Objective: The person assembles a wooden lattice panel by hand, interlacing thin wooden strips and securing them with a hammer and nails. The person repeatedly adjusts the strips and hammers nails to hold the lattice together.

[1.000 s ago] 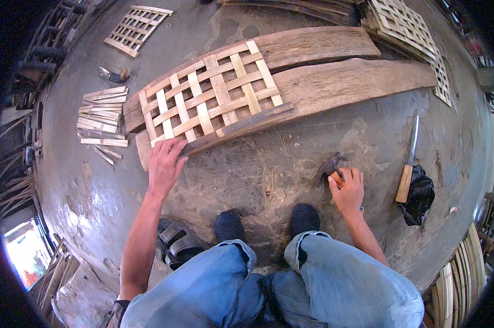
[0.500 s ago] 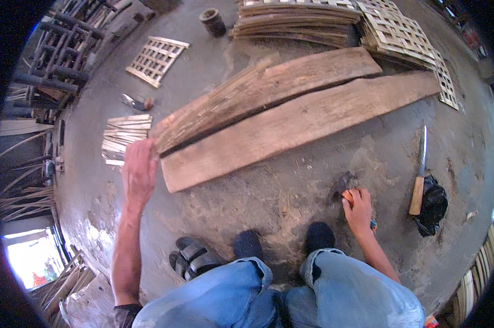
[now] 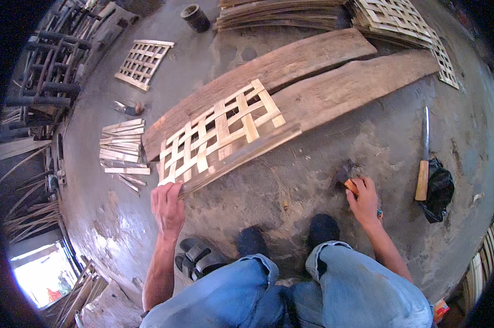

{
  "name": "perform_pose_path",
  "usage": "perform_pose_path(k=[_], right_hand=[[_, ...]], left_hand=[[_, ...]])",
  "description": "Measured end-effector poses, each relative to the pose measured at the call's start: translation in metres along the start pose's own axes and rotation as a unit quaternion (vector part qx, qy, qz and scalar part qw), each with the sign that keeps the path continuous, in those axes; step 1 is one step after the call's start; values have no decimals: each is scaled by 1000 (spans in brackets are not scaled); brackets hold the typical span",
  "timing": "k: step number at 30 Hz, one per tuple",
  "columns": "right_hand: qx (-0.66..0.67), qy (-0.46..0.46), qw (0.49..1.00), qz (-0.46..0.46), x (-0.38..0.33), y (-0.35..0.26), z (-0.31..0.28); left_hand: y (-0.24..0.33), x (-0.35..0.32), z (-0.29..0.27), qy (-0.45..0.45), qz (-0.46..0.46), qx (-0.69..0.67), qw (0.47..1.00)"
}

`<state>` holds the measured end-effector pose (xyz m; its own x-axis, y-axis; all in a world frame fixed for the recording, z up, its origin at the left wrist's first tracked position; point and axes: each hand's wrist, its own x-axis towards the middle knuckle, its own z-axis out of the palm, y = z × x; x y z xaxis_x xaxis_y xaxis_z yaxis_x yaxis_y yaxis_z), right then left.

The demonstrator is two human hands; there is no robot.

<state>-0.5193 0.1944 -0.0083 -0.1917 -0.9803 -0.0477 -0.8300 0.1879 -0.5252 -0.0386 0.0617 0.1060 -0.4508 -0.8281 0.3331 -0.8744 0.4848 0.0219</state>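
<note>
Left hand [image 3: 167, 206] grasps lattice panel [image 3: 219, 134] corner on planks [image 3: 312, 82]; right hand [image 3: 363, 198] seemingly grips hammer [image 3: 345, 177]; seat panel flat before striking

The head of the small tool [image 3: 344, 176] under the right hand [image 3: 364, 200] is partly covered by the fingers; its kind cannot be determined. Contents of the black bag [image 3: 439, 190] are not visible. The bamboo strip stack [image 3: 279, 15] and lattice pile [image 3: 400, 22] are cut off at the top edge. Objs. at the floor's left edge are darkened and blurred.
</note>
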Motion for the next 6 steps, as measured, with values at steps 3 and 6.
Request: perform_pose_path(k=[3, 6], right_hand=[[-5, 1, 1000, 0, -3, 9, -8], [16, 12, 1000, -24, 26, 6, 10]], left_hand=[[-23, 28, -27, 46, -40, 2, 998], [-50, 70, -96, 48, -117, -43, 991]])
